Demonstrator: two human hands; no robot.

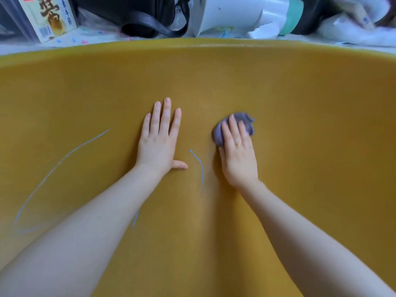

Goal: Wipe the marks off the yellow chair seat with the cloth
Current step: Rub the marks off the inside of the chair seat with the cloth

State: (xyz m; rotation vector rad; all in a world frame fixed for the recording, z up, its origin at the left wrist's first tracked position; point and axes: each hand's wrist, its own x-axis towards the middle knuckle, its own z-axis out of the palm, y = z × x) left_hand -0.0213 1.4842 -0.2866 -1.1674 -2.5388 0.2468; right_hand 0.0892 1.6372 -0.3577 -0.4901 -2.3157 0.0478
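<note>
1. Seat [278,82]: yellow, smooth, gently dished; lies under both hands and fills most of the view. Judged stiff and somewhat slick, so a cloth should glide on it.
2. Cloth [244,122]: small purple wad, bunched under the fingers of the right hand, on the seat. Judged soft, light and easily crumpled; best held as a ball under the fingers and palm, so that pressure falls on the wad.
3. Right hand [237,155]: fingers lie over the cloth and press it down on the seat, curled slightly round it; a ring shows on one finger.
4. Left hand [159,142]: flat on the seat, fingers straight and close together, thumb out to the side; holds nothing, appears to steady the chair.
5. Short mark [200,166]: pale blue curved line between the two hands, just beside the right hand's thumb side. Not yet wiped.
6. Long mark [57,166]: pale blue arc well out beyond the left hand, running down beside the left forearm. Not yet wiped.
7. Small mark [136,218]: short blue stroke at the inner edge of the left forearm, partly hidden by it.
8. Beyond the fingertips, past the seat edge: black bag [139,16], white jug [231,13], printed box [51,16].
</note>
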